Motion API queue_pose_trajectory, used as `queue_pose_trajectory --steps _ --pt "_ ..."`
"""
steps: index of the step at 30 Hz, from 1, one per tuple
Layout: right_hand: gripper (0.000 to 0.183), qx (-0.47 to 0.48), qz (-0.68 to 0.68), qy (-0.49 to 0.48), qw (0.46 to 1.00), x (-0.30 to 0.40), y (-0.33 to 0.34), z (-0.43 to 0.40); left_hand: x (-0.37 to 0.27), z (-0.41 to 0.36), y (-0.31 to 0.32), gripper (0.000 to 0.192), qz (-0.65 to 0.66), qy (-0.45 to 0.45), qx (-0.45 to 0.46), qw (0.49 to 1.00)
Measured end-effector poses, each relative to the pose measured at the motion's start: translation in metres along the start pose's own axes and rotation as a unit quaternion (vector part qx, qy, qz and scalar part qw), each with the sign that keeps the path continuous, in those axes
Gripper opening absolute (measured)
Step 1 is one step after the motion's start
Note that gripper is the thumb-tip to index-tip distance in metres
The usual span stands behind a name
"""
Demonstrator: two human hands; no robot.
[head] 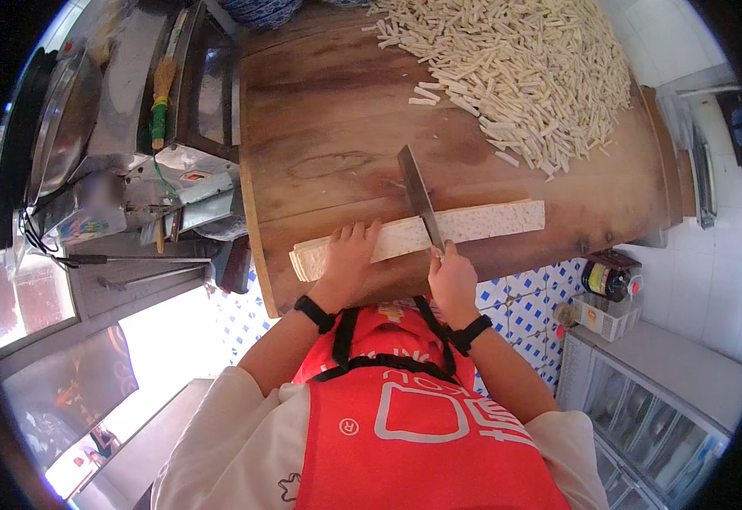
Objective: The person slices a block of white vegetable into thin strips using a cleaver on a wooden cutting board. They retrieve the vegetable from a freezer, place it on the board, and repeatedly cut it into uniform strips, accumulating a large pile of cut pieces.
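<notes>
A long stack of pale, speckled flat dough strips (492,221) lies slantwise near the front edge of the wooden worktable (333,134). My left hand (352,252) rests on the stack's left part, fingers spread over its top and far edge. In my right hand (452,274) is the handle of a cleaver (417,185). Its blade crosses the stack near the middle and points away from me. Whether the blade has passed fully through the layers cannot be seen. Both wrists wear black bands.
A large heap of short cut strips (530,70) covers the table's far right, with a few loose pieces at its edge. Left of the table stand metal equipment (205,83) and a brush (162,102). A dark bottle (607,280) stands at the right, beyond the table edge.
</notes>
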State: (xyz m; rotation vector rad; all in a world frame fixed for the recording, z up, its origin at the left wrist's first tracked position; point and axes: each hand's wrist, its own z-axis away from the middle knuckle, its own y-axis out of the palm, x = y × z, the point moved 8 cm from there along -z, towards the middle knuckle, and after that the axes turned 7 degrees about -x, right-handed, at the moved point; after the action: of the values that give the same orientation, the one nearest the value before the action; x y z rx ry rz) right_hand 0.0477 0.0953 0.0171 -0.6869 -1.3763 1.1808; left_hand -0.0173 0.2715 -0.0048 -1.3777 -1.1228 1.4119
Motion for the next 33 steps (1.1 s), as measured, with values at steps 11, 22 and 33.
queue_pose_trajectory --steps 11,22,33 --pt "0.039 -0.025 0.011 -0.017 0.999 0.004 -0.006 0.000 0.010 -0.006 0.005 0.069 0.030 -0.007 0.037 0.999" --pt "0.030 -0.012 0.001 -0.025 1.000 0.005 -0.006 0.000 0.092 -0.025 -0.018 0.068 -0.055 -0.083 0.029 0.995" --pt "0.033 -0.009 0.004 -0.012 1.000 0.001 -0.007 -0.003 0.171 -0.123 -0.058 0.077 -0.062 -0.124 -0.022 0.990"
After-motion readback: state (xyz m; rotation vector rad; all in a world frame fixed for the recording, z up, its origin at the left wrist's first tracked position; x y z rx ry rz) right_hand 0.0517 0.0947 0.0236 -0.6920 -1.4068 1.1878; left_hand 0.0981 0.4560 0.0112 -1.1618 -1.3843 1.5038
